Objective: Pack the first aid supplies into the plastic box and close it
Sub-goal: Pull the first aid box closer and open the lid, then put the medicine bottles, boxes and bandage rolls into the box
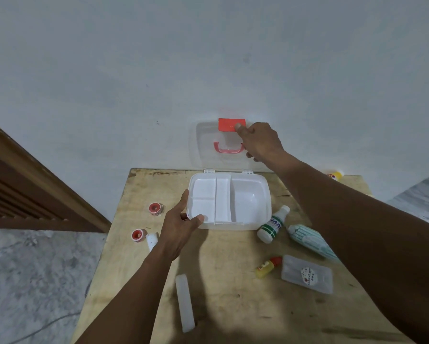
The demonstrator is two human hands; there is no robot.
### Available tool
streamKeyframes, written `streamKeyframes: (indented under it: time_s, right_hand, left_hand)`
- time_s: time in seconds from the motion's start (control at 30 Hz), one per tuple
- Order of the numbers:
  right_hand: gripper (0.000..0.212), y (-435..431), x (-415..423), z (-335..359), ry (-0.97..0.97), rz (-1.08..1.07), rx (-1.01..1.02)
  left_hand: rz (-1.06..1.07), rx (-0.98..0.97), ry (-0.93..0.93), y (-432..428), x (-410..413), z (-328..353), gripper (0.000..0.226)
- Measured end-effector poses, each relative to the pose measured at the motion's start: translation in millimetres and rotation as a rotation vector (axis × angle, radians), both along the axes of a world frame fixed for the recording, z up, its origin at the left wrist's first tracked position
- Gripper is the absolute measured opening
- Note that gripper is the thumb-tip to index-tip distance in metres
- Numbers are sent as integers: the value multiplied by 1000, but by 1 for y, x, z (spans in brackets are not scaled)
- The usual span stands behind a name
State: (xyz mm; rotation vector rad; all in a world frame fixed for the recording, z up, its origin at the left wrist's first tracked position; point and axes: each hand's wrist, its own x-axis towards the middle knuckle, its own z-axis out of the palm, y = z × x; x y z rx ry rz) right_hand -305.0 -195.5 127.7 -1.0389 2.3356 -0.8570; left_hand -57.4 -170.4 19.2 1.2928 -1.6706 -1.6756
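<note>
The white, round-cornered plastic box (229, 201) sits open on the scuffed plywood worktop (220, 276), left hand (181, 225) gripping its near-left corner, right hand (260, 141) pinching the upright translucent lid (208, 147).

The plastic box (229, 202) sits open at the far end of the wooden table (223, 281), its clear lid (208, 145) upright against the wall; the left hand (181, 227) grips the box's near-left corner; the right hand (260, 141) holds the lid by its red latch (229, 124); right of the box lie a white bottle (274, 224) and a striped roll (310, 240); left of it, two red tape rolls (156, 209).
</note>
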Motion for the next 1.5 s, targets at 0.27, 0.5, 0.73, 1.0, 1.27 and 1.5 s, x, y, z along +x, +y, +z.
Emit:
streamKeyframes:
  time_s: [0.27,0.5,0.73,1.0,1.27,1.5]
  right_hand:
    - [51,39,-3,-9,25,31,64]
    - [48,125,0,-49,-56,-148,80]
    - [46,194,22,-73,-61,-298,112]
    - [46,244,41,-99,-51,-355,165]
    - [28,245,28,-89,110,-308,279]
    - [36,242,-6,-95,313,-170,380]
  left_hand:
    - [-1,-4,-40,3,-4,7,74]
    - [-114,-185,-214,-2,-3,8,88]
    - [-182,-285,-262,-4,-20,-3,137]
    - [-139,-407,-137,0,-23,-12,114]
    - [-110,-429,-93,-1,-27,-19,108]
    - [-110,-364,-97,-5,-27,-21,117]
